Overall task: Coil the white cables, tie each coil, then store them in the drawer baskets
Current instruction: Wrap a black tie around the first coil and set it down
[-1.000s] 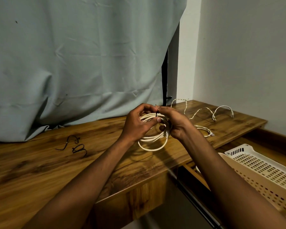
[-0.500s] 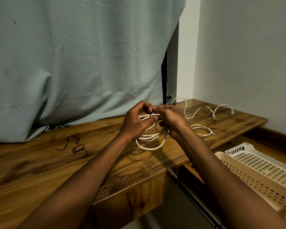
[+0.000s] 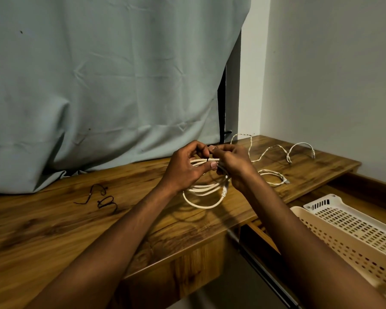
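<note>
While the white coil [image 3: 204, 188] hangs just above the surface [image 3: 54, 230], its top strands are pinched by the left hand [image 3: 185, 168] and right hand [image 3: 234, 166], brought together on a black tie [image 3: 207, 159]; the drawer baskets [image 3: 354, 230] lie to the right, nearer the right hand.

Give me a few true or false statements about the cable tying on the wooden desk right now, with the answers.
1. Both hands, left hand and right hand, hold the white coil. True.
2. Spare black ties lie right of the coil. False: they lie to its left.
3. An uncoiled white cable lies on the desk behind the hands. True.
4. The coil already sits in the cream basket. False: it is held over the desk.
</note>
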